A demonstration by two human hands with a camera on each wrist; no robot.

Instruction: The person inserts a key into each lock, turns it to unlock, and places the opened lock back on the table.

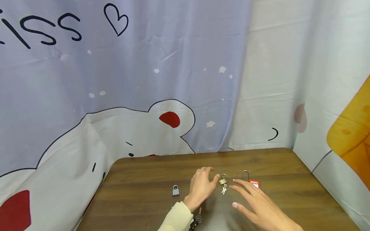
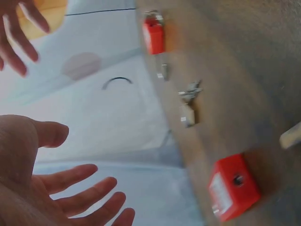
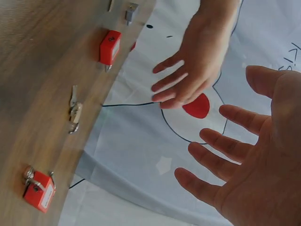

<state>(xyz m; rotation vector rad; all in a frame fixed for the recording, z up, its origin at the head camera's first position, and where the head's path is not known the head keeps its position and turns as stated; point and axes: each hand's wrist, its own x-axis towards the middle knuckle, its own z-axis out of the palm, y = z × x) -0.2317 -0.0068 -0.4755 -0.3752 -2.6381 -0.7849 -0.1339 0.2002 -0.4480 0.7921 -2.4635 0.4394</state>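
Observation:
My left hand (image 1: 202, 184) hovers above the table with fingers spread, holding nothing. To the right, my right hand (image 1: 257, 205) is also raised, its fingers apart and its palm bare in the right wrist view. Between them on the table lies a small brass padlock (image 1: 223, 181) with its shackle open and keys (image 1: 224, 190) at its lower end. A red padlock (image 1: 254, 183) with a tall shackle is partly covered by the right hand. Another red padlock (image 2: 233, 187) shows in the left wrist view; the left hand hides it in the head view.
A grey padlock (image 1: 175, 192) stands left of the left hand. A key with a dark head (image 1: 199, 216) lies beside the left sleeve (image 1: 180, 216). The wooden table (image 1: 133, 179) ends at a printed curtain (image 1: 202, 96) behind and on the right.

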